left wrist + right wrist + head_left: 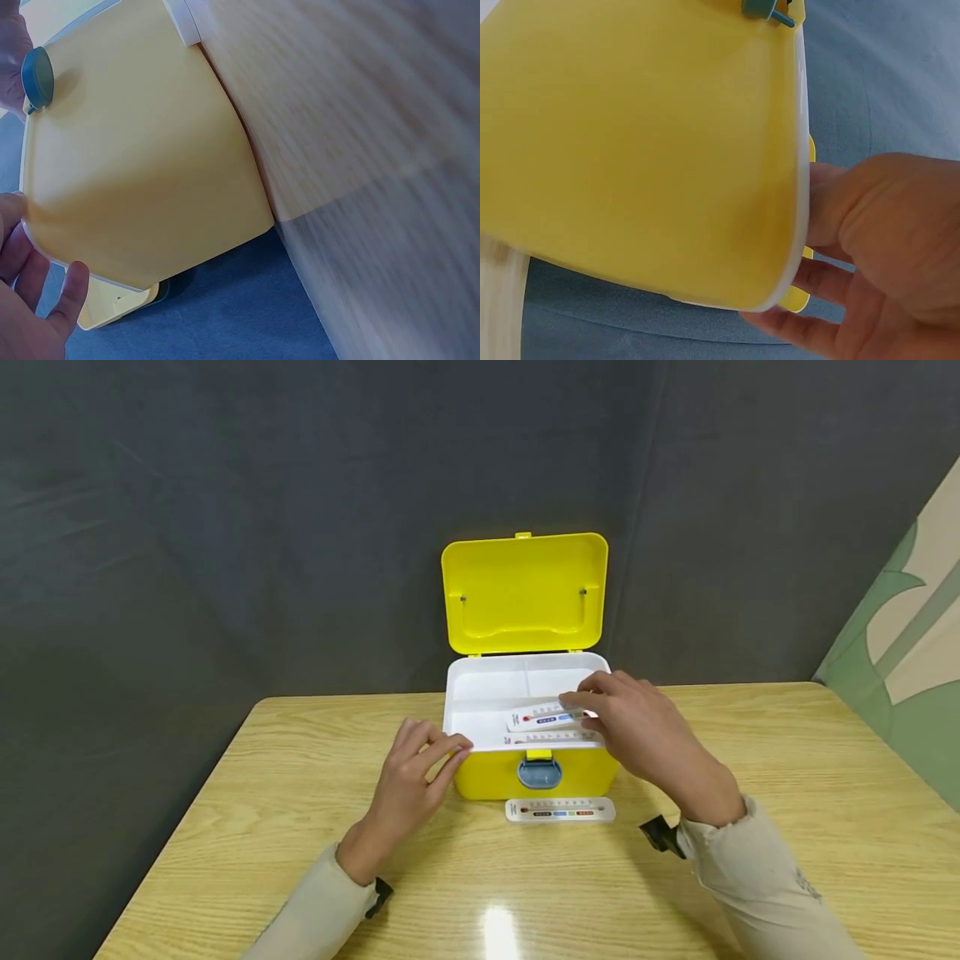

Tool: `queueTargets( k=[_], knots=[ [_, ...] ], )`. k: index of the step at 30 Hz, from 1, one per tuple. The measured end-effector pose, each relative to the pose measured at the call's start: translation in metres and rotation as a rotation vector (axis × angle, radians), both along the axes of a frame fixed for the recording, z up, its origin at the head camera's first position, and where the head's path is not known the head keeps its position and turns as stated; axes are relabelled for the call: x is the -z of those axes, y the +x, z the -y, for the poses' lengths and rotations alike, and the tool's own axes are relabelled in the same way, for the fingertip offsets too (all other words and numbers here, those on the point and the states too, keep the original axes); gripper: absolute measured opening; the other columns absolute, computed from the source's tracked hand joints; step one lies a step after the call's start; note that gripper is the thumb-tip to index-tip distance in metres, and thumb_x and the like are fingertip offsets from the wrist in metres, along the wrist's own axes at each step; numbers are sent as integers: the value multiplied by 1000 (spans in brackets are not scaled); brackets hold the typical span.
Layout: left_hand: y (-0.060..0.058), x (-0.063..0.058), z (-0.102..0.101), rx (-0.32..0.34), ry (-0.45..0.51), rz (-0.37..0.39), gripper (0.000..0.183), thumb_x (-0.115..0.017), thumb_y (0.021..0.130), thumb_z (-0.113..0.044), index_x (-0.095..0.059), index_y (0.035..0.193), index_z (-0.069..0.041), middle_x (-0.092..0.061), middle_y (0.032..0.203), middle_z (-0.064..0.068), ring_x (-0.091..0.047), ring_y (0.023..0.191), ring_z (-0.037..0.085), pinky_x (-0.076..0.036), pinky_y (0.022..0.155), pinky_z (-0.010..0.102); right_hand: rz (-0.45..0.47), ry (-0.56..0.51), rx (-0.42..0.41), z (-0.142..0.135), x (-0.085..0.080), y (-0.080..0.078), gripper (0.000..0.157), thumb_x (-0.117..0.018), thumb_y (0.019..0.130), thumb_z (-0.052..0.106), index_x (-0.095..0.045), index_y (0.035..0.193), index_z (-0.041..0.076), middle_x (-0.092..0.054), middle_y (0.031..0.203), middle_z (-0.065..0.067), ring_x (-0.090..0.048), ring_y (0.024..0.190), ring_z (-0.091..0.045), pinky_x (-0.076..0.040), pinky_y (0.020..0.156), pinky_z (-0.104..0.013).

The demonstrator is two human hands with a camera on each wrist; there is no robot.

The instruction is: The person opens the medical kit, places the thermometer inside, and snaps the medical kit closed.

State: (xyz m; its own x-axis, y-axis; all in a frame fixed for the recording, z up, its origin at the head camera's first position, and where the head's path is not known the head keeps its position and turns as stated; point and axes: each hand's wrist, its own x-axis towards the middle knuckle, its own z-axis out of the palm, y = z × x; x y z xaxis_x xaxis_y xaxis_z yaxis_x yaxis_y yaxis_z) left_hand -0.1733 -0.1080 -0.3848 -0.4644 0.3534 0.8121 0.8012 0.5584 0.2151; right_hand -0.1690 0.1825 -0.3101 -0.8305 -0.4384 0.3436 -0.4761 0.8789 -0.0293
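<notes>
A yellow storage box with a white inner tray stands with its lid raised. My left hand holds the tray's rim at the front left corner, and its fingertips also show at the rim in the left wrist view. Over the tray, my right hand pinches the right end of a white thermometer, which lies slightly slanted. A second thermometer lies along the tray's front wall, its right part hidden near the right hand. In the right wrist view the rim hides the fingertips.
Another thermometer lies on the wooden table right before the box. A grey-blue latch hangs on the box front. Behind the table is a dark cloth wall; a patterned green and beige panel stands at the right.
</notes>
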Motion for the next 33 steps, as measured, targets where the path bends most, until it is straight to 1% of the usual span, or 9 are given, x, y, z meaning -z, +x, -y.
queueTargets(
  k=[3,7,10,15,21,23,29,33],
  knots=[
    [0,0,0,-8,2,1,14,-79,82,-6,-76,95,-10,-56,80,3,-42,80,18,-34,73,27,1,-2,-12,-1,1,-2,40,-79,83,7,-73,122,15,-70,115,-10,-61,98,-28,-53,79,-42],
    [-3,1,-2,2,8,-17,14,-78,83,-6,-76,96,-10,-56,80,2,-42,79,18,-34,73,28,9,-4,-24,-4,0,-4,39,-78,84,6,-72,122,13,-69,116,-11,-62,97,-29,-54,80,-43],
    [-4,3,-1,8,13,-22,15,-79,82,-6,-76,96,-10,-55,80,2,-42,79,17,-33,73,28,18,-11,-54,-5,2,-5,38,-77,85,5,-72,122,11,-69,116,-12,-64,98,-29,-55,83,-44],
    [-3,5,2,10,17,-17,19,-80,80,-3,-76,98,-10,-56,81,2,-42,79,16,-34,72,27,20,-27,-104,-6,7,-7,39,-76,85,1,-71,123,8,-68,116,-13,-65,100,-30,-56,86,-45],
    [-5,2,0,25,30,-32,17,-78,82,-3,-76,98,-10,-56,80,2,-43,79,17,-35,73,28,-18,-28,-166,-8,4,-8,39,-78,81,-3,-71,119,6,-68,114,-13,-65,99,-29,-57,85,-43],
    [-6,1,-1,27,32,-34,17,-78,83,-3,-76,98,-10,-56,80,2,-43,79,17,-35,73,28,-13,-27,-176,-9,3,-8,40,-79,80,-3,-71,118,5,-68,114,-14,-65,99,-29,-58,85,-43],
    [-5,0,-4,27,23,-34,16,-78,82,-4,-76,97,-9,-56,80,3,-43,80,18,-35,73,28,43,-42,-168,-13,0,-6,45,-78,79,-7,-70,121,5,-67,118,-15,-65,103,-29,-58,87,-44],
    [-5,-1,-6,27,19,-29,15,-79,82,-5,-76,97,-9,-56,80,4,-44,80,18,-35,73,29,52,-49,-154,-16,-3,-4,47,-78,79,-8,-69,123,3,-67,120,-15,-65,105,-31,-58,87,-45]
  ],
)
